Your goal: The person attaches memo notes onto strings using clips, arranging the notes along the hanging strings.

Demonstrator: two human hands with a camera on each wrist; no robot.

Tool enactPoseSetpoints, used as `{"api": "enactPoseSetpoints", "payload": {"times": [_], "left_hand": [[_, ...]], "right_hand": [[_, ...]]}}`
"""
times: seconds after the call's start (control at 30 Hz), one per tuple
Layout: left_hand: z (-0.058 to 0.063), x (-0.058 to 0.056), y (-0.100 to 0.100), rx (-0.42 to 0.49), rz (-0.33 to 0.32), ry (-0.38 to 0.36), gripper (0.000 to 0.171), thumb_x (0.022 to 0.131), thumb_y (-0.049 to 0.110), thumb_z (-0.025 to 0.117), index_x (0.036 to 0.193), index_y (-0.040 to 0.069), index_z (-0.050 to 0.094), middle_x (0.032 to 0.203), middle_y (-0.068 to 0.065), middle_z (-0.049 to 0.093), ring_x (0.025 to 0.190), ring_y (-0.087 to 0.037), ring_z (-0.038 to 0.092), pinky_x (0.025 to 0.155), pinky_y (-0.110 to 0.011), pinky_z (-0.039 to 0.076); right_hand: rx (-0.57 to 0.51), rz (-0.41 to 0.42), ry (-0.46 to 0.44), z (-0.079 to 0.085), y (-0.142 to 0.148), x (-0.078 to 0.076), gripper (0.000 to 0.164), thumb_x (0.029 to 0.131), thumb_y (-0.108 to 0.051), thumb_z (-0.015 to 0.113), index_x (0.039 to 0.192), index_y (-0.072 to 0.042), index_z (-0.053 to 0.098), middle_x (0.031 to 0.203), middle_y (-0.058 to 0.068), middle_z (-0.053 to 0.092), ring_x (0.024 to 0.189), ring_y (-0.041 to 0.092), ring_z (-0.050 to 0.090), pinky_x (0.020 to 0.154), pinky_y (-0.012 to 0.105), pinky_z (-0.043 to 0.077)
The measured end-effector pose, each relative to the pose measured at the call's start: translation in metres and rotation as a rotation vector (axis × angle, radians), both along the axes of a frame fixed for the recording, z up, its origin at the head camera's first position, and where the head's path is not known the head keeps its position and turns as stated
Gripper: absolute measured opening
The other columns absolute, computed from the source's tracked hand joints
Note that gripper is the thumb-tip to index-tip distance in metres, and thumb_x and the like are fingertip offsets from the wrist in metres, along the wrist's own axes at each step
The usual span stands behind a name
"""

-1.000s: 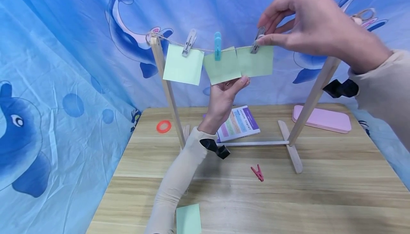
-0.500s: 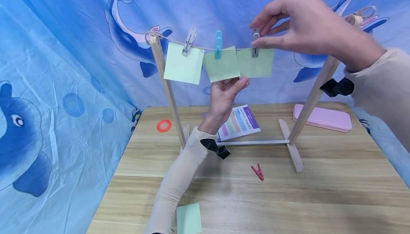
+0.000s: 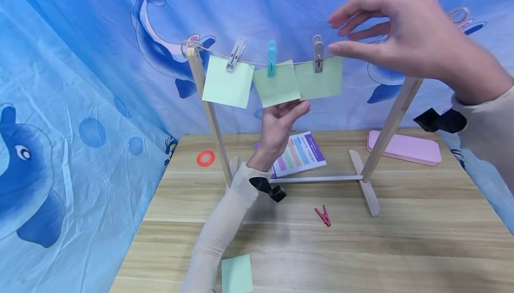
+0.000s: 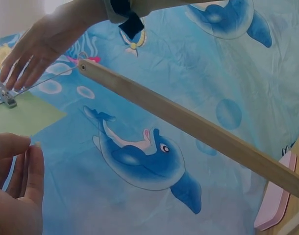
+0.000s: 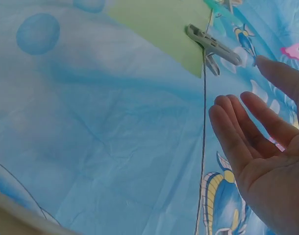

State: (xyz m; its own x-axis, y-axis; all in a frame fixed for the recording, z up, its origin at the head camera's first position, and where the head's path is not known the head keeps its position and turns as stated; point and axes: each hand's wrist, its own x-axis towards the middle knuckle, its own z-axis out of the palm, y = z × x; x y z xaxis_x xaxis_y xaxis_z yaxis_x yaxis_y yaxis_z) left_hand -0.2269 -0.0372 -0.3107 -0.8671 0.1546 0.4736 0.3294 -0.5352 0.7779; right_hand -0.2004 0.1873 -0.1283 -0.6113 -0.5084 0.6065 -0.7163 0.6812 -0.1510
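Observation:
Three green sticky notes hang from a twine line: one under a grey clothespin (image 3: 236, 54), a middle note (image 3: 277, 85) under a blue clothespin (image 3: 271, 59), and a right note (image 3: 321, 79) under a second grey clothespin (image 3: 318, 54). My right hand (image 3: 417, 34) hovers just right of that last clothespin, fingers spread and apart from it. In the right wrist view, the clothespin (image 5: 213, 45) grips note and twine. My left hand (image 3: 277, 130) is raised below the middle and right notes. In the left wrist view, its thumb and fingertips (image 4: 36, 166) come close together just under the note, holding nothing visible.
A wooden frame (image 3: 391, 128) carries the twine. On the table lie a pink clothespin (image 3: 323, 216), another green note (image 3: 237, 274), a book (image 3: 299, 154), an orange-red ring (image 3: 205, 158) and a pink case (image 3: 405, 147). A blue dolphin-print curtain (image 3: 92, 61) hangs behind.
My right hand has let go of the right grey clothespin and moved off to the right. The clothespin now stands upright on the line. My left hand has dropped slightly from the notes' lower edges.

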Motion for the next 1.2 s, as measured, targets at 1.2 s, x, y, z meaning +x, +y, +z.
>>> {"api": "enactPoseSetpoints", "payload": {"times": [1.2], "left_hand": [[-0.072,0.046,-0.079,-0.779,0.208,0.058,0.031,0.089,0.012,0.083,0.117,0.009,0.07,0.108,-0.009,0.074,0.088,-0.014,0.071,0.073,-0.025,0.059]], "right_hand": [[-0.047,0.068,-0.293,-0.164,0.034,0.041,0.027,0.09,-0.01,0.082,0.114,-0.019,0.075,0.107,-0.007,0.075,0.09,0.012,0.076,0.079,0.014,0.06]]}}
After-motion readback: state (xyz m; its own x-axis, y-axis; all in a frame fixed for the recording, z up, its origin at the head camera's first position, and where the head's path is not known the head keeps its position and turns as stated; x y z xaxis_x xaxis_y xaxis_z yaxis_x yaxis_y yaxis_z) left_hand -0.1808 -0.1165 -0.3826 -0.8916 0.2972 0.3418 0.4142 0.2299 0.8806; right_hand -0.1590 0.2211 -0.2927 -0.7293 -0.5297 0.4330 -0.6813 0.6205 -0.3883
